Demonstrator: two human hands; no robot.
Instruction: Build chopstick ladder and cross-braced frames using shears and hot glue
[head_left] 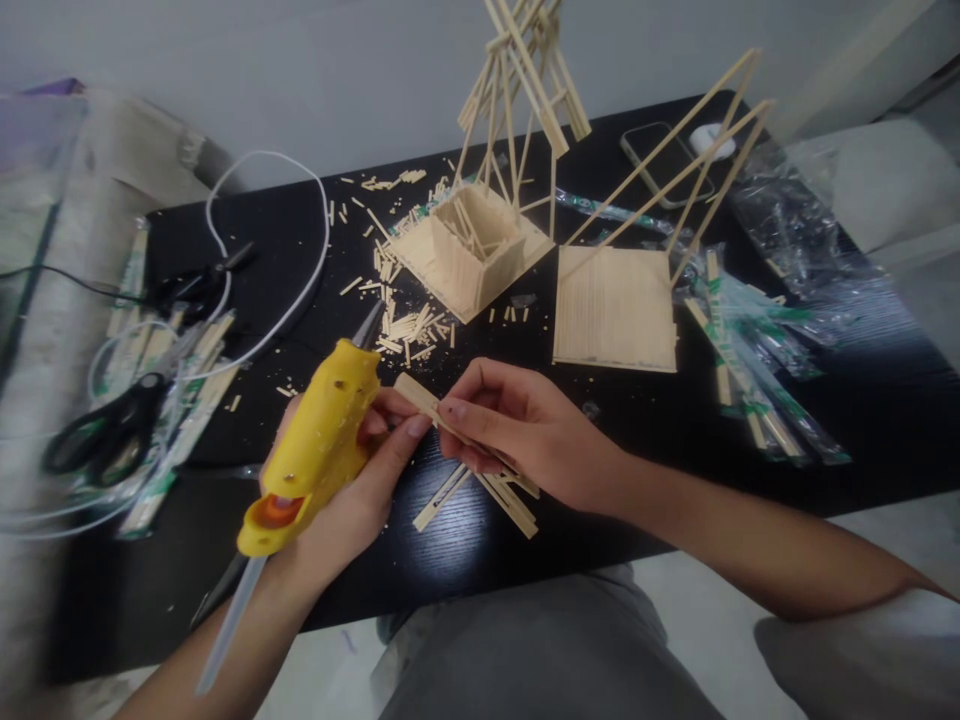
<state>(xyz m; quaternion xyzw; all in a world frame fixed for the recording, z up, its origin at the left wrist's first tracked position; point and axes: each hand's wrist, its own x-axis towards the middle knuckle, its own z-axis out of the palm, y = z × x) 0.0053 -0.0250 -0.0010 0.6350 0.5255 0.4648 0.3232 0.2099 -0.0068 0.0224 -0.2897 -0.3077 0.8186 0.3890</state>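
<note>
Closest to the person's lap, a clear glue stick [232,625] juts from the back of a yellow glue gun [322,430], whose nozzle points away over the table, probably so the hot tip clears the fingers. The left hand [375,475] has the gun lodged against it, the hold on its handle partly hidden from me, while thumb and finger close on a slim wooden piece [415,392]; I take that double hold as a way of having glue ready. The right hand [536,430] pinches the same piece just beside the left fingertips, fingers curled in, perhaps to steady it. The piece sits above the black table [375,570], with crossed sticks [508,506] lying below, within easy reach. Farther back are a square panel [615,310] with slanting struts and an open box [491,275], offcuts [412,330] strewn to its left; scissors [135,400] and packaged sticks [739,385] lie out at the sides, seemingly leaving the middle for handwork. Beyond, a stick tower [531,80] rises behind the box, and a phone [641,145] lies near the far edge
</note>
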